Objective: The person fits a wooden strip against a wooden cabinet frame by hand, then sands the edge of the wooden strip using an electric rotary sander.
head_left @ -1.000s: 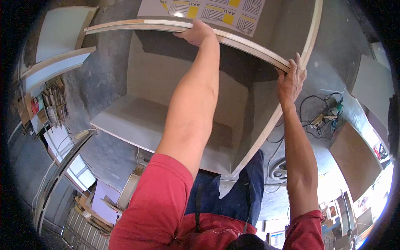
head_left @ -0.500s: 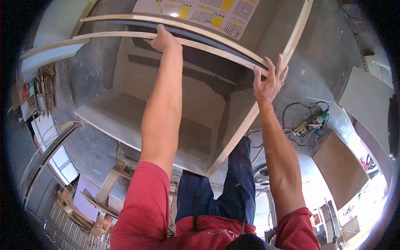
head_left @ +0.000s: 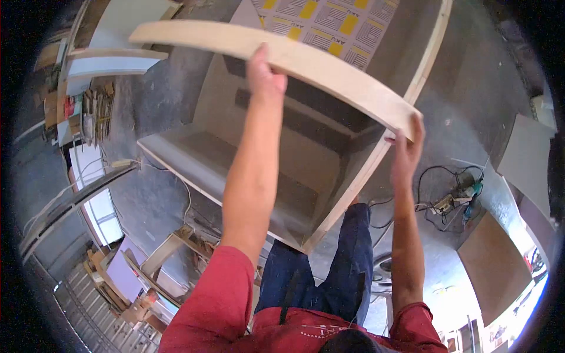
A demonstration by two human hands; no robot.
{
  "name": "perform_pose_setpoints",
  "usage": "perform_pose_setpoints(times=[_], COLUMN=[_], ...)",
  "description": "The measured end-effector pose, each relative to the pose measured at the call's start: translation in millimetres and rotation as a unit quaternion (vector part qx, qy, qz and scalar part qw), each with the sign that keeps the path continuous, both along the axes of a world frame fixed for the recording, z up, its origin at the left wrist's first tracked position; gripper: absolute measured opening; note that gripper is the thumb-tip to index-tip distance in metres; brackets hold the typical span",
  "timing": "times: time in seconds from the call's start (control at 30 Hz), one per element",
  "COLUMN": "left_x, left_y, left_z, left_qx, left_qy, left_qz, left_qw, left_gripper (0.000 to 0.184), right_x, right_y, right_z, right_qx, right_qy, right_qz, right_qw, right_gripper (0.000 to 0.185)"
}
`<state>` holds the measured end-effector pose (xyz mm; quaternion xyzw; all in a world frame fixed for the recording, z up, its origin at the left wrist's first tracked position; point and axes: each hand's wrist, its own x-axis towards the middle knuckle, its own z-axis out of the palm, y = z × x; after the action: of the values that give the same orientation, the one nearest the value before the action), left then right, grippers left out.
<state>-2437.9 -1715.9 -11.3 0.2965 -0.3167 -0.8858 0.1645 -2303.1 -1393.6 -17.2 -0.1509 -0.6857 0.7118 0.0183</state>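
A long pale wooden board (head_left: 332, 66) lies across an open cabinet box (head_left: 348, 197), its broad face turned up toward me. It appears curved through the wide lens. My left hand (head_left: 266, 75) is closed on the board's near edge left of its middle, with the fingers partly hidden. At the right end, my right hand (head_left: 407, 150) grips the board close to the cabinet's light wooden side edge. The cabinet's inside is grey-brown with dark bands. Whether the board touches the cabinet edge I cannot tell.
Beyond the board is a sheet printed with yellow blocks and "AKU" (head_left: 312, 23). On the floor at right lie a green power tool (head_left: 474, 189), tangled cords and a power strip (head_left: 444, 204). A brown panel (head_left: 495, 267) leans nearby. Wood scraps (head_left: 97, 115) stand at left.
The board has turned so its broad face shows, where two thin edges showed before. Both hands have shifted right in view, the right one lower. The view itself has also moved.
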Motion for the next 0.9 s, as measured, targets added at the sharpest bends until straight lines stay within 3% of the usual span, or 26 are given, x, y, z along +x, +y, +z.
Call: perform_pose_setpoints(times=[0.07, 0.17, 0.3, 0.37, 0.4, 0.5, 0.67, 0.73, 0.9], left_x=[-3.2, 5.6, 18.6, 21.7, 23.9, 27.8, 43.9, 67.8, 170.3], left_y=[20.7, 65.0, 95.8, 87.6, 83.1, 67.5, 69.5, 64.6, 46.0], left_z=[-25.3, -44.9, -51.5, -57.3, -58.9, -59.3, -57.7, -59.3, -39.1], left_qx=[0.040, 0.023, -0.009, -0.106, -0.108, -0.198, -0.205, -0.222, -0.289], left_qy=[-0.062, -0.106, -0.116, -0.179, -0.182, -0.240, -0.256, -0.258, -0.265], left_qz=[-0.026, -0.138, -0.152, -0.284, -0.286, -0.397, -0.394, -0.336, -0.275], left_qw=[0.997, 0.985, 0.982, 0.936, 0.935, 0.863, 0.859, 0.878, 0.878], left_gripper=[0.039, 0.033, 0.028, 0.029, 0.029, 0.044, 0.046, 0.042, 0.029], right_x=[4.0, 12.4, 17.1, 18.5, 17.8, 20.9, 23.7, 24.2, 44.6], right_y=[27.7, 77.8, 130.8, 142.1, 145.1, 150.3, 155.7, 162.2, 170.8], right_z=[14.0, 7.8, -19.9, -31.3, -38.7, -62.8, -63.0, -66.9, -41.8], right_qx=[-0.167, -0.171, -0.205, -0.217, -0.225, -0.262, -0.290, -0.207, -0.146], right_qy=[-0.045, -0.031, -0.073, -0.098, -0.118, -0.136, -0.133, -0.188, -0.248], right_qz=[-0.025, -0.056, -0.057, -0.049, -0.044, -0.040, -0.031, -0.036, -0.070], right_qw=[0.985, 0.983, 0.974, 0.970, 0.966, 0.955, 0.947, 0.959, 0.955], right_gripper=[0.071, 0.077, 0.073, 0.072, 0.070, 0.065, 0.057, 0.050, 0.042])
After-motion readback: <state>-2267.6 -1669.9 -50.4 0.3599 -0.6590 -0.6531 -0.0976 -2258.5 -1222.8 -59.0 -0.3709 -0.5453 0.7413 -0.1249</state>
